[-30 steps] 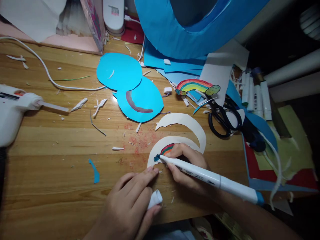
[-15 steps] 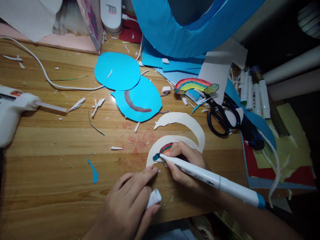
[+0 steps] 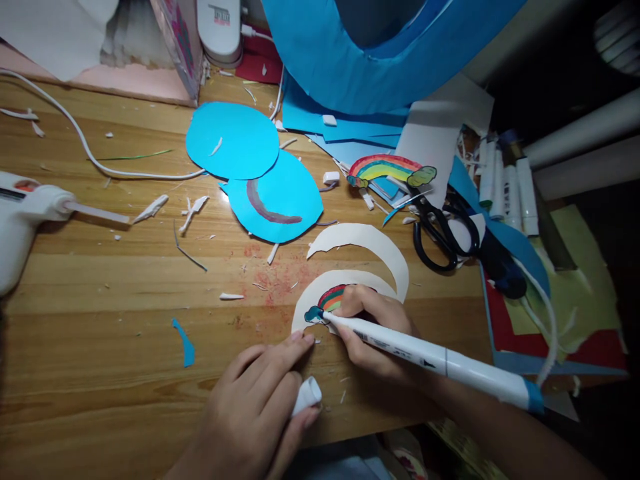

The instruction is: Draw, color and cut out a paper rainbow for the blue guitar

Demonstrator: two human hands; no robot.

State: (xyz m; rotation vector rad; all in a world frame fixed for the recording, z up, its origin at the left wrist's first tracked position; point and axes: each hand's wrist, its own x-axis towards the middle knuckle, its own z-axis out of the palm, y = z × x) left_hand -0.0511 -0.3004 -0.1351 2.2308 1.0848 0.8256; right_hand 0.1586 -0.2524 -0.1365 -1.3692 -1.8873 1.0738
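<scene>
My right hand point(image 3: 373, 327) grips a white marker point(image 3: 415, 350) with a blue end. Its tip touches the teal cloud point(image 3: 314, 314) at the left end of a small drawn rainbow point(image 3: 331, 297). That drawing is on a curved white paper piece point(image 3: 301, 313), partly covered by my right hand. My left hand point(image 3: 260, 397) holds a white marker cap point(image 3: 307, 395) between thumb and curled fingers, while its fingertips rest at the paper's lower left edge. Just above lies a crescent-shaped white paper strip point(image 3: 367, 235).
Blue paper ovals point(image 3: 233, 140) lie farther back, near a coloured rainbow cutout point(image 3: 387, 167). Black-handled scissors point(image 3: 433, 247) and several markers point(image 3: 510, 183) are on the right. At the left sits a glue gun point(image 3: 30, 220). Paper scraps point(image 3: 185, 343) litter the wooden table point(image 3: 100, 400).
More of the cloud is coloured teal. The marker tip has shifted slightly right and down, and its rear end has swung right. My left hand stays in place with the cap.
</scene>
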